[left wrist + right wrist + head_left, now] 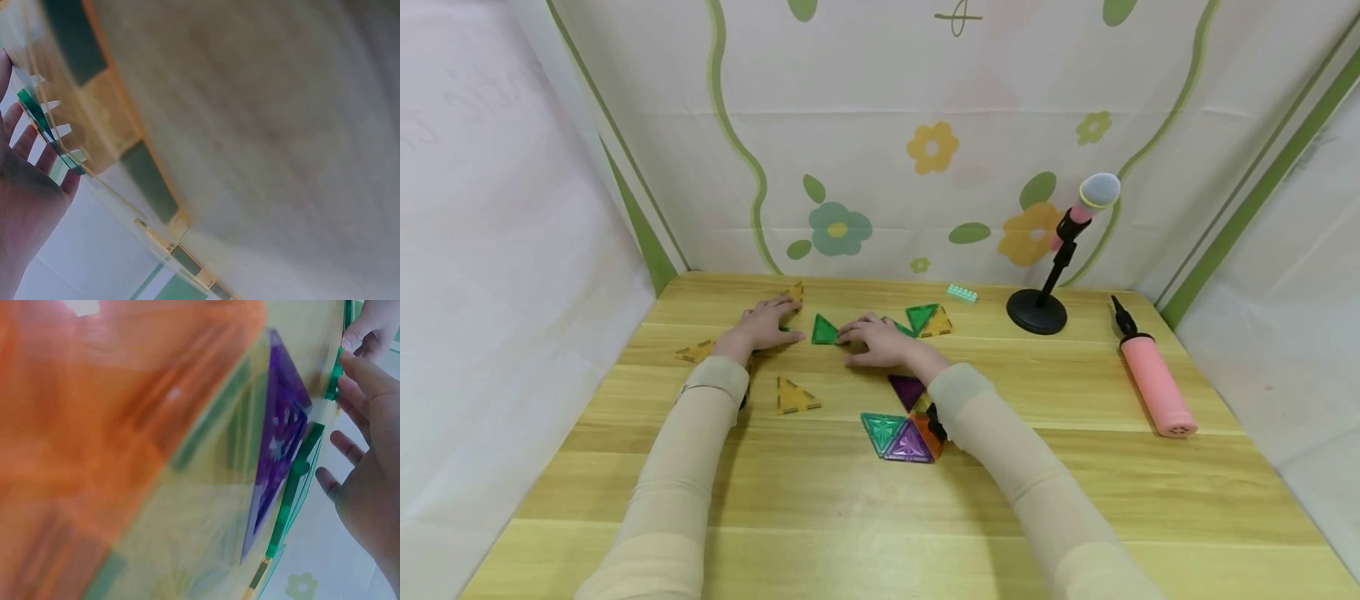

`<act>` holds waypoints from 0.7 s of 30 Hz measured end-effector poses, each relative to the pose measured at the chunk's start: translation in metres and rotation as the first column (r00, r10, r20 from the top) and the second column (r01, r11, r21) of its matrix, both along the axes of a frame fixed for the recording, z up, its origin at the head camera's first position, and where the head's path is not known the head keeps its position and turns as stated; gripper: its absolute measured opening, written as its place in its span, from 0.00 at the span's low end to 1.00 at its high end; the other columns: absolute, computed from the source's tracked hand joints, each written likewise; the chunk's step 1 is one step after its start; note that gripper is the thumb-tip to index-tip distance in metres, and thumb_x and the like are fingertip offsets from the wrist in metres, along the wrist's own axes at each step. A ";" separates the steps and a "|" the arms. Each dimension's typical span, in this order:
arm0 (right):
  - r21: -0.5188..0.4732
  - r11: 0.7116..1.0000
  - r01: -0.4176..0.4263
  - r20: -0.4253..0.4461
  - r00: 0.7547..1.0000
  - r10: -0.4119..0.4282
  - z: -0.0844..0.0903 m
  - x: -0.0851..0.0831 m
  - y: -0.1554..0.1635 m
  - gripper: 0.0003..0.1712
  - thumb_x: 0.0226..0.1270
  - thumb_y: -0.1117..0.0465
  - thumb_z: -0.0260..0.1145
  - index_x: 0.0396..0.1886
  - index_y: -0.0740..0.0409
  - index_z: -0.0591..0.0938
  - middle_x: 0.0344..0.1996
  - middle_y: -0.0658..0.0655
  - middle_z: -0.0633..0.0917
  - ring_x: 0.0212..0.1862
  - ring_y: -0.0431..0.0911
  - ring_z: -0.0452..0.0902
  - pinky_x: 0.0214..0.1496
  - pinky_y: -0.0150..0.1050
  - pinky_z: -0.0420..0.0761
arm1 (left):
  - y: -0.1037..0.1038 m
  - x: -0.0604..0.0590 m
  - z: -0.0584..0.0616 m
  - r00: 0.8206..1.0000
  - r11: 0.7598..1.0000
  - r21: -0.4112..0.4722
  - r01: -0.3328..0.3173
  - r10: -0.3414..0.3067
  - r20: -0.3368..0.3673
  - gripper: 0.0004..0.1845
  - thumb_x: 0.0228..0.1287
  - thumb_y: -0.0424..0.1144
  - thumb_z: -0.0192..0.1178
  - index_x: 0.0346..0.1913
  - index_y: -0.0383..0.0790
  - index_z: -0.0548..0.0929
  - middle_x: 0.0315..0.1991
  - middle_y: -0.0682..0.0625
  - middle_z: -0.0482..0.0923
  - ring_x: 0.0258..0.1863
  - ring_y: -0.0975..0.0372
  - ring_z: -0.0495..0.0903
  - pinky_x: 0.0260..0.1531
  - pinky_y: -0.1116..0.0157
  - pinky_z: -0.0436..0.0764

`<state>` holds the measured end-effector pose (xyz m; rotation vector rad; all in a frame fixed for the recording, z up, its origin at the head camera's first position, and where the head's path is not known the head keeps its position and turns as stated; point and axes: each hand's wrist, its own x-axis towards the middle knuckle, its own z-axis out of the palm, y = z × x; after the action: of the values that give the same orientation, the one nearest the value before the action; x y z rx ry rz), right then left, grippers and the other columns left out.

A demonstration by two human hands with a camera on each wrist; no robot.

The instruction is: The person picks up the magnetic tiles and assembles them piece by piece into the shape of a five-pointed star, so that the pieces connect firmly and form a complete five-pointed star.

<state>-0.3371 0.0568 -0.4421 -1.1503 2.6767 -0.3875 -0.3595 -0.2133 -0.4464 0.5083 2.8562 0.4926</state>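
Observation:
My left hand (766, 325) is at the left back of the table, its fingers spread low over a green tile (44, 125). In the left wrist view its fingertips lie along that tile's edge. To its right, my right hand (880, 342) reaches leftward, with fingertips at a green triangular tile (823, 330); the thumb stands apart from it. Under the right hand, another green tile (300, 481) is partly hidden. Yellow triangular tiles (796, 396) lie around the left hand. Purple (909, 442), teal (883, 432) and orange tiles sit together beside the right wrist.
Behind the right hand, a green tile (922, 317) adjoins a yellow tile (937, 323). A mint toy brick (962, 293) lies near the back edge. On the right stand a toy microphone on its stand (1037, 312) and a pink hand pump (1157, 385). Printed cloth walls enclose the table (820, 525).

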 end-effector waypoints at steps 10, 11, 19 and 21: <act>-0.049 0.998 0.047 0.023 0.999 -0.045 0.002 -0.003 -0.003 0.30 0.66 0.47 0.62 0.66 0.48 0.71 0.69 0.53 0.64 0.70 0.51 0.52 0.69 0.56 0.53 | 0.002 -0.001 -0.001 1.000 1.000 -0.001 -0.006 0.006 0.001 0.39 0.64 0.56 0.57 0.73 0.45 0.58 0.74 0.42 0.47 0.71 0.40 0.45 0.62 0.33 0.46; -0.047 0.997 0.067 0.027 0.997 -0.066 0.002 -0.003 -0.005 0.31 0.66 0.46 0.62 0.67 0.47 0.69 0.69 0.53 0.64 0.71 0.51 0.51 0.69 0.57 0.53 | 0.002 -0.001 -0.001 1.000 1.000 -0.001 -0.007 0.007 0.001 0.39 0.64 0.56 0.57 0.73 0.45 0.58 0.74 0.42 0.47 0.71 0.40 0.45 0.62 0.33 0.46; 0.039 0.993 0.115 -0.032 0.993 -0.114 -0.002 -0.005 -0.024 0.36 0.66 0.41 0.60 0.71 0.42 0.64 0.69 0.52 0.63 0.70 0.52 0.52 0.66 0.56 0.56 | 0.000 0.000 -0.001 1.000 1.000 -0.004 -0.006 0.005 -0.007 0.38 0.64 0.56 0.57 0.73 0.44 0.58 0.74 0.42 0.47 0.70 0.40 0.46 0.62 0.34 0.48; 0.065 0.992 0.110 -0.045 0.993 -0.107 -0.005 -0.005 -0.027 0.35 0.67 0.40 0.57 0.71 0.41 0.63 0.69 0.50 0.63 0.69 0.51 0.52 0.65 0.55 0.57 | 0.000 0.000 -0.001 1.000 1.000 -0.008 -0.005 0.005 -0.007 0.38 0.64 0.56 0.57 0.73 0.44 0.58 0.74 0.42 0.48 0.70 0.40 0.46 0.62 0.34 0.48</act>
<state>-0.3422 0.0295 -0.4467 -1.0078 2.7737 -0.2908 -0.3595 -0.2134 -0.4471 0.5031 2.8653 0.4815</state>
